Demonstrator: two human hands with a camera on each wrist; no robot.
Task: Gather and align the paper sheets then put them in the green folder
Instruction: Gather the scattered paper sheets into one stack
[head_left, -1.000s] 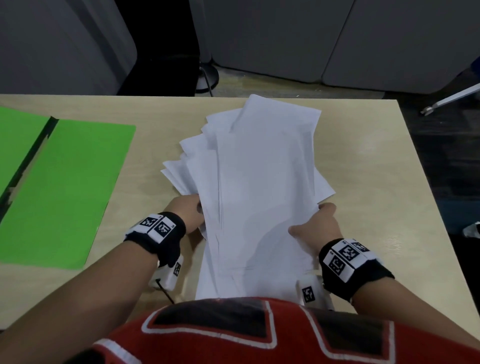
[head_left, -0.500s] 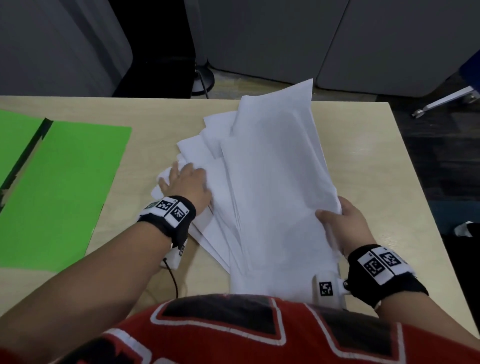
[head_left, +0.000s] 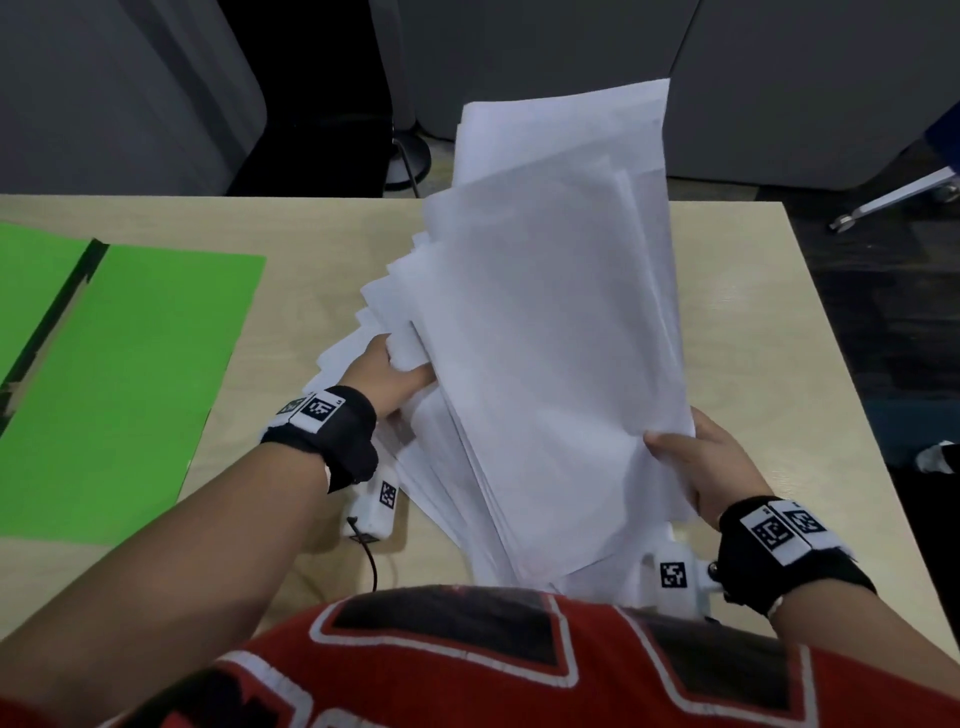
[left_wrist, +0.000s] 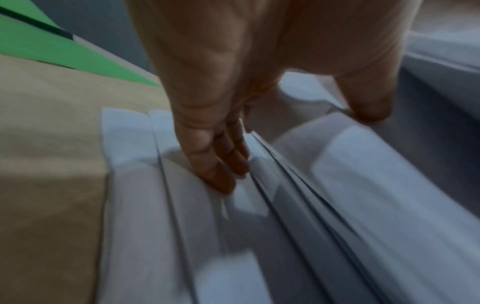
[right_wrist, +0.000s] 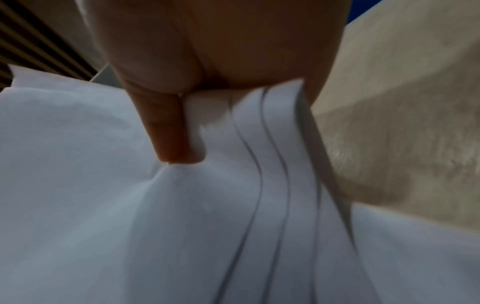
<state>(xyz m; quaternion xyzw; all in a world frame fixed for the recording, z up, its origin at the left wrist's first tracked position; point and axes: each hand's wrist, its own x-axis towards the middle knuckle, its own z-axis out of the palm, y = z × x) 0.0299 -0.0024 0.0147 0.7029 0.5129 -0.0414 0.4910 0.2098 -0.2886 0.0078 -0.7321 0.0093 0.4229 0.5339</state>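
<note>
A loose stack of white paper sheets (head_left: 545, 338) is fanned out and tilted up off the table, its far end raised. My right hand (head_left: 696, 467) pinches the stack's right edge, thumb on top and fingers beneath. The right wrist view shows that thumb (right_wrist: 168, 133) denting the top sheet (right_wrist: 103, 205). My left hand (head_left: 387, 374) holds the left edge, where the lower sheets splay out. In the left wrist view its fingers (left_wrist: 221, 164) and thumb (left_wrist: 369, 102) have several sheets (left_wrist: 363, 205) between them. The green folder (head_left: 130, 389) lies open and flat on the left.
The light wooden table (head_left: 753, 338) has bare surface to the right of the stack and between stack and folder. Its far edge and right edge are close. Beyond lie a dark floor, grey cabinets and a chair leg (head_left: 893, 192).
The stack has gone from lying nearly flat to being lifted and tilted up. My left hand moved from resting on the left sheets to holding their edge. My right hand kept its pinch.
</note>
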